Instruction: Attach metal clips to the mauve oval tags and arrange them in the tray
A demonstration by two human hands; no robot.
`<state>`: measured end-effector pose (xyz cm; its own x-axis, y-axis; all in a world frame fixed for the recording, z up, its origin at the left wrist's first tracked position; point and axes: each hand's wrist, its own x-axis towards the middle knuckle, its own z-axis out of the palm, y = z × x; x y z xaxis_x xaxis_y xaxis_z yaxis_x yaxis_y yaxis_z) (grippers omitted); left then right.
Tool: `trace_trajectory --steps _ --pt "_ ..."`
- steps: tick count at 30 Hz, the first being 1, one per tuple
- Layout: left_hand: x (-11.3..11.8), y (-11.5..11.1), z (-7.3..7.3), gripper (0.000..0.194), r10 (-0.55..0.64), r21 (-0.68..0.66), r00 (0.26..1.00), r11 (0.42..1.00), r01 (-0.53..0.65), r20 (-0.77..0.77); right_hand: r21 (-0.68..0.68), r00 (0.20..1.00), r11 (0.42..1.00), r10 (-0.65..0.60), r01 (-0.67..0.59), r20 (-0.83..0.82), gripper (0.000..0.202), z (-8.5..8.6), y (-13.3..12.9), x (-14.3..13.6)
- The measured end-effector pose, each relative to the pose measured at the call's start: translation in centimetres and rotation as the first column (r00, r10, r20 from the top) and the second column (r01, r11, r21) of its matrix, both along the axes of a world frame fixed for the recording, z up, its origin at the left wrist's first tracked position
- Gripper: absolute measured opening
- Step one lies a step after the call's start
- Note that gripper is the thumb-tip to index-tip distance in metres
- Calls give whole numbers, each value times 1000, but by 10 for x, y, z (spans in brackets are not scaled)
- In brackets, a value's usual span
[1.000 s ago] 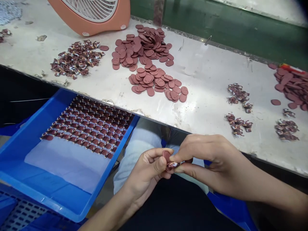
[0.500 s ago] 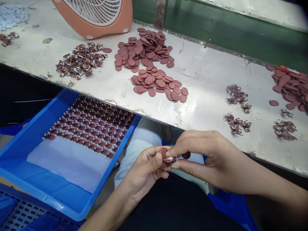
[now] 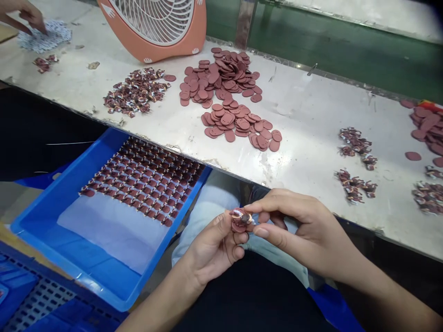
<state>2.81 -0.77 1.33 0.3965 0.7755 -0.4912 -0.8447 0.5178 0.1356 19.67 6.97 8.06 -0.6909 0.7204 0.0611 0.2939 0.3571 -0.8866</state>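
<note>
My left hand (image 3: pixel 216 244) is closed on a small brown figurine (image 3: pixel 245 218) with white and yellowish parts, which lies over a reddish-brown oval base (image 3: pixel 238 228). The fingers and thumb grip its left side. My right hand (image 3: pixel 297 226) has index finger and thumb about the figurine's right end, the index fingertip at its upper edge. A dark reddish shape (image 3: pixel 278 219) shows by the curled fingers of that hand; what it is I cannot tell. Both hands are above my lap, in front of the table edge.
A blue tray (image 3: pixel 119 299) at left holds rows of figurines on bases (image 3: pixel 152 177) over a white sheet (image 3: pixel 107 235). On the table (image 3: pixel 304 161) are oval bases (image 3: pixel 224 76), loose figurines (image 3: pixel 136 92) and an orange fan (image 3: pixel 166 53). Another person's hand (image 3: pixel 29 16) touches pale pieces (image 3: pixel 46 37).
The figurine has turned in my fingers and more of it shows. My right thumb and index finger have shifted on it. Another person's hand has appeared at top left. The view has shifted left.
</note>
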Motion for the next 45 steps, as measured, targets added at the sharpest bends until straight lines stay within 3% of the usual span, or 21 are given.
trace_trajectory --steps 6,11,13,15,17,19,23,26,30,32,34,37,39,42,45 --pt "-1 0 -2 30 6 11 1000 1000 -6 -1 -15 1000 1000 -9 9 12 18 -5 -2 -4" --pt "-4 3 -6 33 -34 98 999 995 36 -25 23 1000 1000 -15 15 2 16 -6 -2 -8" --pt "-6 5 -7 47 -64 142 997 987 71 -52 90 999 995 -35 38 -32 16 -7 -2 -10" --pt "-7 5 -6 58 -20 149 989 988 41 -145 220 996 972 -75 85 -54 15 -10 -3 -13" --pt "-6 3 -1 53 124 139 939 987 -83 -320 385 990 912 -130 141 -57 15 -17 -6 -17" --pt "-5 -1 4 41 268 173 832 962 -209 -485 545 985 822 -163 166 -55 20 -27 -9 -21" --pt "-7 -6 11 32 385 257 659 923 -288 -646 748 994 656 -93 103 -55 36 -48 -14 -33" --pt "-12 -7 12 30 407 263 569 910 -321 -714 783 998 618 -56 66 -39 33 -57 -15 -46" --pt "-25 -11 7 31 374 208 526 914 -348 -764 797 1000 604 -22 24 -14 25 -52 -16 -63" --pt "-43 -16 0 33 321 162 396 908 -386 -860 805 1000 594 19 -6 -7 25 -45 -17 -65" --pt "-77 -23 -13 36 242 133 192 883 -451 -951 795 997 605 71 -38 -7 24 -38 -18 -61" --pt "-156 -39 -38 38 123 132 -54 809 -574 -991 772 996 633 91 -60 2 25 -36 -16 -46" --pt "-214 -51 -55 35 -34 106 -207 771 -628 -978 772 998 633 63 -56 21 29 -41 -12 -33" --pt "-285 -64 -73 27 -296 -25 -335 781 -624 -894 780 999 624 24 -45 38 33 -51 -4 -17" --pt "-323 -69 -86 27 -482 -210 -388 797 -566 -786 789 999 613 -14 -31 51 34 -59 0 -7"
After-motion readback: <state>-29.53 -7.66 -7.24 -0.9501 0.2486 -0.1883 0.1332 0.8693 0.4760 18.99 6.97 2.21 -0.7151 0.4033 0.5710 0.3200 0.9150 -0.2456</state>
